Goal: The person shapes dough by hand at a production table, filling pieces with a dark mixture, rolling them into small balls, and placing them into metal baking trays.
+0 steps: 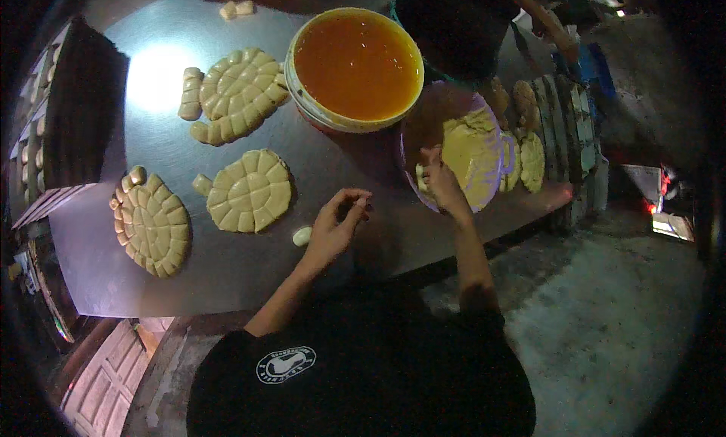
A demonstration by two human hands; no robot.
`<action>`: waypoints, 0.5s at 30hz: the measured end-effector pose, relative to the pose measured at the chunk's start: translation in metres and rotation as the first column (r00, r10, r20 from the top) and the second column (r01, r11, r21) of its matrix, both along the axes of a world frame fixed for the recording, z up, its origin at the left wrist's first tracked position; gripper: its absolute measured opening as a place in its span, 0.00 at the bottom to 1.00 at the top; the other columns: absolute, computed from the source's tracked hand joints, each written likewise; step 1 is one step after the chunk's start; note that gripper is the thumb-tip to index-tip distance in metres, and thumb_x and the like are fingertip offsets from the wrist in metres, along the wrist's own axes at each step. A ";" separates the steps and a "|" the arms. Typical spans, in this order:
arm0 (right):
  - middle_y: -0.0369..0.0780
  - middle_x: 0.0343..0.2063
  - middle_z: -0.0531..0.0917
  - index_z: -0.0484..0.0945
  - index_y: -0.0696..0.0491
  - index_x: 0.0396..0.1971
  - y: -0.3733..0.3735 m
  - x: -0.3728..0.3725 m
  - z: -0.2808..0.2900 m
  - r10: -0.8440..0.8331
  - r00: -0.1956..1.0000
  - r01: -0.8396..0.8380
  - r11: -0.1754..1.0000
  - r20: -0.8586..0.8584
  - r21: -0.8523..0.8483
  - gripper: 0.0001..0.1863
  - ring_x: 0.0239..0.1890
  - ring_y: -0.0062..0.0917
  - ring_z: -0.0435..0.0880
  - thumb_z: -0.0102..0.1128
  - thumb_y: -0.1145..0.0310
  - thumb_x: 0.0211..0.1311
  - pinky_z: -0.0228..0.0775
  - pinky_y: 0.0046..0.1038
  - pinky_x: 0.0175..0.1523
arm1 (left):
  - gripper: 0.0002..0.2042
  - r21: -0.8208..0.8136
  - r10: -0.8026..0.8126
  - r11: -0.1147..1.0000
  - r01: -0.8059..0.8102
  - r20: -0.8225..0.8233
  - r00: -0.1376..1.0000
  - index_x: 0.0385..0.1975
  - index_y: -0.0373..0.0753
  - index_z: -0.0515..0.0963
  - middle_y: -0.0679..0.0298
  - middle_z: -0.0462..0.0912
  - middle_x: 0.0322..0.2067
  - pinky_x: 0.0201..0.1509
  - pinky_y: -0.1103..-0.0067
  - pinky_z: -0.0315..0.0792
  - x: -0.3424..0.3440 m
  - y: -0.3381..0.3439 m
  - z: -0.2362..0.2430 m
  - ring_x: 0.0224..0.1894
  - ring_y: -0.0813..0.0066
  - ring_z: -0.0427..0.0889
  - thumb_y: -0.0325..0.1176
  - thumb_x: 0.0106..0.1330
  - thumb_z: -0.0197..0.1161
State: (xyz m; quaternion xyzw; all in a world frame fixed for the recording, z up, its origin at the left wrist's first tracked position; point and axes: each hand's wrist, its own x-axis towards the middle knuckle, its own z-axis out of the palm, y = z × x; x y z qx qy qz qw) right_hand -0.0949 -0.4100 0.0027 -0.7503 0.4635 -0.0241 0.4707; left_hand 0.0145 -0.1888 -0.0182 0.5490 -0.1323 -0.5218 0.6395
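Observation:
My left hand (344, 217) is raised over the steel table (302, 176) with fingers curled; what they hold, if anything, is too small to make out. A small pale dough piece (302, 236) lies by that wrist. My right hand (440, 176) reaches into a purple-rimmed tub (476, 142) of yellow paste, fingers closed around what looks like a pale dough piece (422, 178). Scored dough rounds lie to the left: one at upper left (240, 89), one at centre left (248, 191), another at far left (151, 225).
A bucket of orange liquid (355, 62) and a dark green-rimmed container (446, 32) stand behind the tub. Stacked trays (72, 111) rise at left; upright boards (575, 134) and lumpy rounds (529, 157) are at right. Another person's arm (541, 17) reaches in at top right.

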 end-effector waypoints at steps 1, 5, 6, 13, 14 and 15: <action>0.50 0.59 0.73 0.69 0.57 0.60 0.001 -0.009 0.002 0.001 0.978 0.013 0.998 -0.206 0.067 0.37 0.64 0.42 0.68 0.30 0.40 0.72 0.55 0.35 0.67 | 0.12 -0.029 -0.007 1.000 0.007 -0.009 1.000 0.48 0.35 0.74 0.65 0.79 0.39 0.46 0.80 0.72 0.000 -0.002 -0.001 0.40 0.79 0.77 0.35 0.73 0.54; 0.45 0.50 0.79 0.74 0.59 0.54 0.021 -0.019 0.028 -0.027 0.997 0.033 0.996 0.079 -0.085 0.30 0.55 0.29 0.75 0.36 0.47 0.74 0.62 0.30 0.62 | 0.13 -0.095 -0.018 0.995 0.017 -0.014 1.000 0.50 0.35 0.74 0.65 0.78 0.38 0.45 0.80 0.72 -0.001 -0.011 0.006 0.39 0.80 0.77 0.36 0.73 0.54; 0.45 0.49 0.79 0.73 0.58 0.55 0.029 -0.019 0.040 -0.086 0.979 0.080 0.996 0.186 0.039 0.27 0.54 0.28 0.75 0.38 0.51 0.74 0.63 0.30 0.61 | 0.14 -0.108 -0.005 0.994 0.002 -0.030 1.000 0.50 0.35 0.74 0.65 0.78 0.39 0.46 0.80 0.72 -0.003 -0.012 0.013 0.40 0.80 0.77 0.38 0.73 0.54; 0.44 0.44 0.80 0.63 0.56 0.61 0.105 -0.015 0.073 -0.352 0.614 -0.019 0.888 0.707 0.459 0.22 0.46 0.22 0.78 0.52 0.73 0.68 0.72 0.26 0.52 | 0.21 -0.082 0.023 0.994 -0.071 -0.485 0.874 0.50 0.34 0.74 0.62 0.78 0.48 0.60 0.72 0.68 -0.018 -0.003 0.072 0.52 0.70 0.76 0.47 0.73 0.52; 0.43 0.44 0.80 0.62 0.56 0.61 0.109 -0.018 0.070 -0.342 0.589 -0.020 0.899 0.732 0.437 0.23 0.45 0.22 0.79 0.53 0.75 0.68 0.73 0.26 0.51 | 0.22 -0.028 0.074 0.994 -0.108 -0.558 0.827 0.51 0.34 0.74 0.61 0.78 0.48 0.60 0.71 0.67 -0.023 0.000 0.077 0.52 0.69 0.76 0.49 0.72 0.52; 0.43 0.44 0.79 0.67 0.57 0.56 0.109 -0.023 0.066 -0.366 0.558 -0.053 0.880 0.745 0.473 0.19 0.43 0.21 0.79 0.55 0.75 0.66 0.74 0.25 0.49 | 0.21 -0.045 0.096 0.988 -0.151 -0.589 0.802 0.51 0.35 0.74 0.62 0.78 0.49 0.60 0.73 0.67 -0.027 0.001 0.079 0.52 0.70 0.76 0.47 0.73 0.51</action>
